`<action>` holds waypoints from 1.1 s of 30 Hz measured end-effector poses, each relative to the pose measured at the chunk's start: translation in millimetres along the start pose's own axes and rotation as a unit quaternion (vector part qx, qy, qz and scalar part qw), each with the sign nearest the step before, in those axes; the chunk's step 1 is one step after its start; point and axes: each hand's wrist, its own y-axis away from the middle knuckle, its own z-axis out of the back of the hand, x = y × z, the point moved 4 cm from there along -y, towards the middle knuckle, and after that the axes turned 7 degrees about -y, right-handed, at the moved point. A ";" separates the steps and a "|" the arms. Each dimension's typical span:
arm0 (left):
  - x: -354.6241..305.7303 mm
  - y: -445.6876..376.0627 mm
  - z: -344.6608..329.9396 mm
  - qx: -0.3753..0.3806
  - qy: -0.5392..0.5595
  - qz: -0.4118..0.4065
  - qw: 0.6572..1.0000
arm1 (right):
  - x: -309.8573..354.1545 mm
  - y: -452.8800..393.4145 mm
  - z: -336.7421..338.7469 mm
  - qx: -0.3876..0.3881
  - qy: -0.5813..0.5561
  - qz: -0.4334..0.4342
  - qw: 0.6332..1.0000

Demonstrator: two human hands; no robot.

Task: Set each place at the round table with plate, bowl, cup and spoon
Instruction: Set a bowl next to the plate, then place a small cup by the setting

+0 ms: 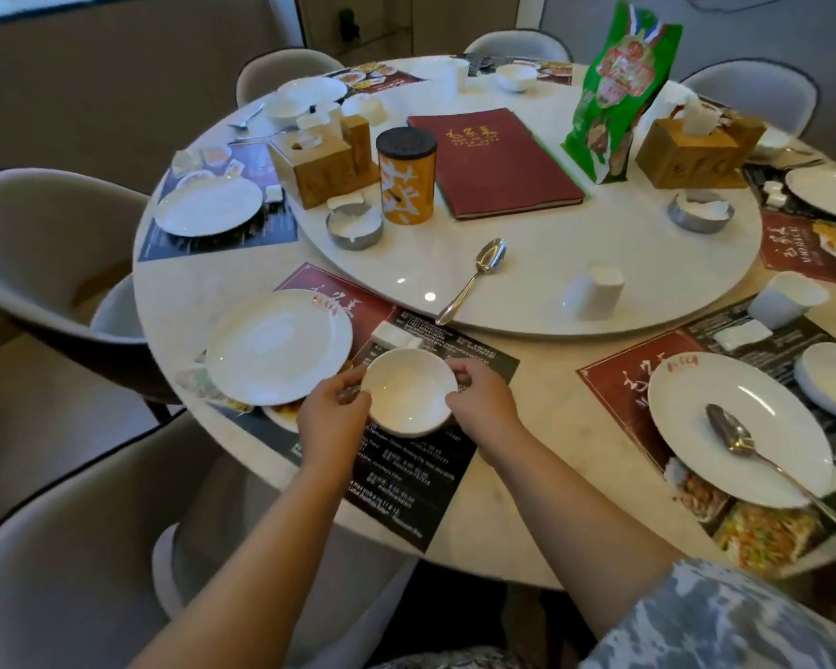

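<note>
At the worktop's (541, 393) near edge, on the placemat (406, 480), both hands clamped on the bowl (409, 395): left hand (331, 417) gripping its left rim, right hand (481, 398) its right rim, hands apart with the bowl between. Bowl upright, mouth up, round, so no long axis; just right of the plate (276, 345). Step in hand, by the look of it: setting the bowl at this place. Next, likely: letting go, then reaching for the cup (592, 292) and spoon (474, 277) on the turntable (527, 224). Spoon's long axis slanting, bowl end pointing to the far right, handle toward the near edge.
</note>
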 end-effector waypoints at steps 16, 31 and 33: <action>-7.8 7.9 -0.7 -0.007 -0.123 -0.093 0.988 | -12.8 11.0 -5.1 -0.007 -0.034 -0.008 0.999; -105.2 -27.4 -171.1 0.137 -0.215 -0.325 0.911 | 9.3 -74.2 142.2 -0.171 0.112 0.100 0.974; -108.9 -38.9 -196.0 0.163 -0.244 -0.323 0.900 | 15.4 -91.9 155.6 -0.185 0.163 0.104 0.964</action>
